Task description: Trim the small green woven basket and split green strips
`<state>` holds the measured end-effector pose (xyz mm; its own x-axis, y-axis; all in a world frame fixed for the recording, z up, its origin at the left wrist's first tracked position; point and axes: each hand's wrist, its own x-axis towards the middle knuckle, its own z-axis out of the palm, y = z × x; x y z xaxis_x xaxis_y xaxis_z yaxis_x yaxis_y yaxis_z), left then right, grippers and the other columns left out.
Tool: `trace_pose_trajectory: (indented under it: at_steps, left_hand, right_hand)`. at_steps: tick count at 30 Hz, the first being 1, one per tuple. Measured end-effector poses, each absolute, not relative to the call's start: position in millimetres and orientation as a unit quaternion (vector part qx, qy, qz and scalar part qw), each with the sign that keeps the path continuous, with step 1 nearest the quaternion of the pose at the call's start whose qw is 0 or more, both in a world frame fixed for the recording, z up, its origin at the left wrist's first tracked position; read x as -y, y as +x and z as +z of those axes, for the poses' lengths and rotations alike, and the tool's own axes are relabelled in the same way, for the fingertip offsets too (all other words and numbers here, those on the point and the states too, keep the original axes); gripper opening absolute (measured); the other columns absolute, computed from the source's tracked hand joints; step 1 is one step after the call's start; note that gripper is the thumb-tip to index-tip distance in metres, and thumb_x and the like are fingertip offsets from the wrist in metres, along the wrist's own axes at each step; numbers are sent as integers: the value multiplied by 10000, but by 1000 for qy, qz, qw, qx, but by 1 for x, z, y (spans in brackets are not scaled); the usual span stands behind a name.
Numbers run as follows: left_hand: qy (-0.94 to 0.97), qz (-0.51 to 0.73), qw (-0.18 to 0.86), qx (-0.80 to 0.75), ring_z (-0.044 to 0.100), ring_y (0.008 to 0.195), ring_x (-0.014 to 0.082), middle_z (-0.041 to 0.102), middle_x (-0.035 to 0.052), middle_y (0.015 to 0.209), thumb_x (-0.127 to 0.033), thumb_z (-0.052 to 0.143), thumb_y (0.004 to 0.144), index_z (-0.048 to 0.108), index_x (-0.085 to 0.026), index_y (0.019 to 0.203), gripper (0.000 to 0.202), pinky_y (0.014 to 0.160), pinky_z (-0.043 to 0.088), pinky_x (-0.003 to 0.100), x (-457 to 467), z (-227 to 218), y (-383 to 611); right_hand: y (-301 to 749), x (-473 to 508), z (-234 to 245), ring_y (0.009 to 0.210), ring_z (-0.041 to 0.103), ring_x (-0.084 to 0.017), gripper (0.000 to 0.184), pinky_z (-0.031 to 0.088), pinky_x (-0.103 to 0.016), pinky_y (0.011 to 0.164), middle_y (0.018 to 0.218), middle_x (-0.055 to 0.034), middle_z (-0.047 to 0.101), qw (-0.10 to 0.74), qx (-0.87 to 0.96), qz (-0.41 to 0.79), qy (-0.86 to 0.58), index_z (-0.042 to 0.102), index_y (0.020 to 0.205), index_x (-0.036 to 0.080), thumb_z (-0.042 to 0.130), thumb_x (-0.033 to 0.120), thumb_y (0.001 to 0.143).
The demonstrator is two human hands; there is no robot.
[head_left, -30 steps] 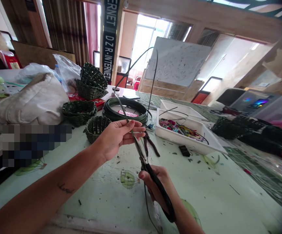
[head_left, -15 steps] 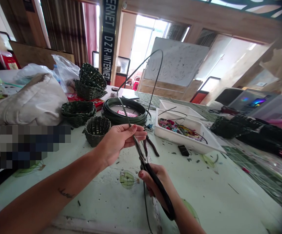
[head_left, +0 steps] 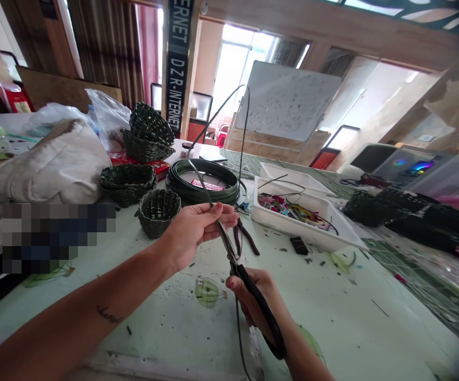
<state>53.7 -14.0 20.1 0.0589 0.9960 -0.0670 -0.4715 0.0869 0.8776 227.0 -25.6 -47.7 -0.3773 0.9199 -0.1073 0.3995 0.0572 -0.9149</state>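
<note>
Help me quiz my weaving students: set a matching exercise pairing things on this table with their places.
Things:
1. black-handled scissors
2. coil of dark green strip
3. small woven basket
4. pliers

Places:
A. standing left of the left hand
B. lying just past the left hand's fingertips
C. gripped in the right hand
D. lying flat beyond the white tray's left end

Pairs: 1-C, 2-D, 3-A, 4-B
</note>
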Motion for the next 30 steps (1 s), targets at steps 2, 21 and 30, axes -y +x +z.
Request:
trace_pose_trajectory:
  at_steps: [2,21,30]
  left_hand:
    - [356,570,643,-368,671,997,213,720,137,1026,-314,602,868,686,-115,955,233,906,494,319,13,20,52]
    - [365,588,638,-337,662,1003,227,722,110,1026,-320,621,855,671,-128,961,225,908,484,345,10,22,41]
    - [377,583,627,-355,662,1018,223,708,119,1078,-334,591,873,684,-142,943,225,821,517,300,17,25,51]
  right_hand:
    - [227,25,-47,340,256,-58,619,161,-205,335,408,74,257,264,670,482,-499,325,525,216,634,745,616]
    - [227,27,-41,414,304,-86,639,202,-219,390,456,53,274,247,715,429,-493,377,553,204,546,815,638]
    - [233,23,-43,452,365,-97,646,241,-221,423,510,43,325,252,725,456,-451,408,590,188,526,820,658]
